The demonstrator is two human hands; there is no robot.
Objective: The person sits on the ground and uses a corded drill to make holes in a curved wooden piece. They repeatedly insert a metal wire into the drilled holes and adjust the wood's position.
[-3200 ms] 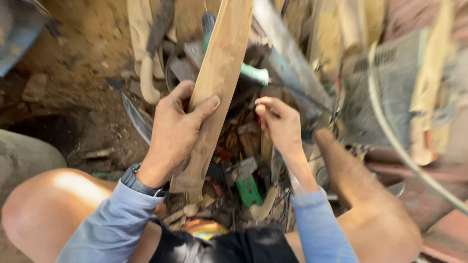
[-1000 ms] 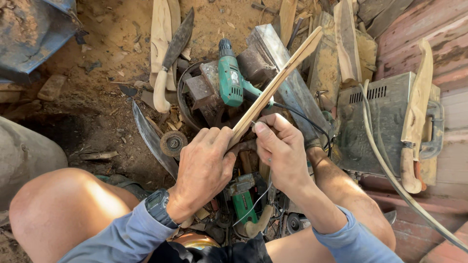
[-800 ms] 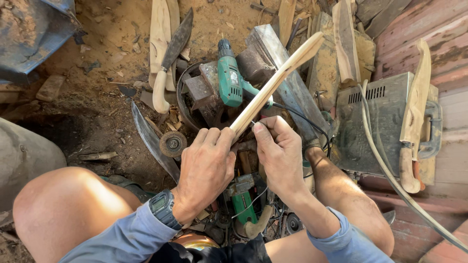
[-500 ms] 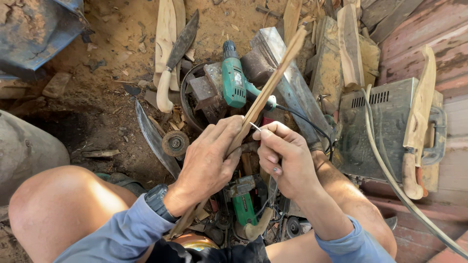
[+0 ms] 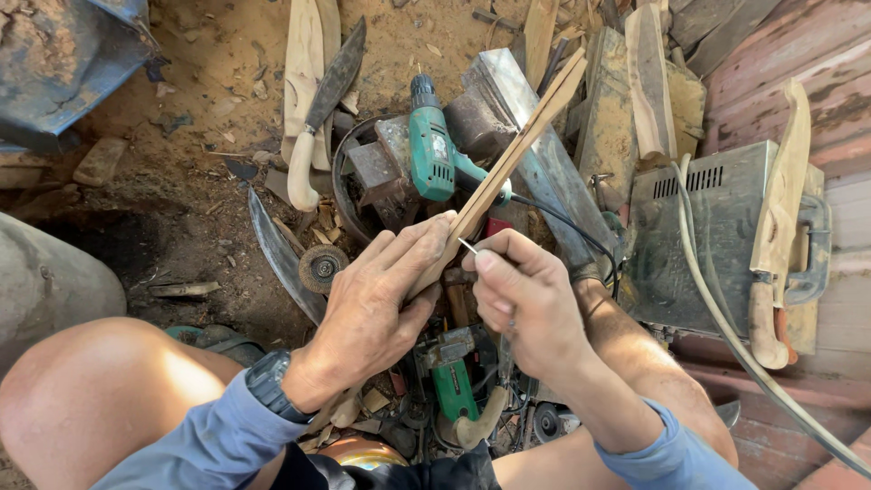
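Head view: left hand clamps the wooden slat, angled up over the green drill; right hand pinches a thin metal scribe at its edge. Best to brace the slat firm, short light strokes.

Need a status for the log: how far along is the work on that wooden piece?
Done: the wooden strip is already cut long, thin and tapered.
In hand: the left hand grips it; the right hand holds a thin metal point at its edge.
Left: its surface looks bare and raw; other carved blanks lie nearby.
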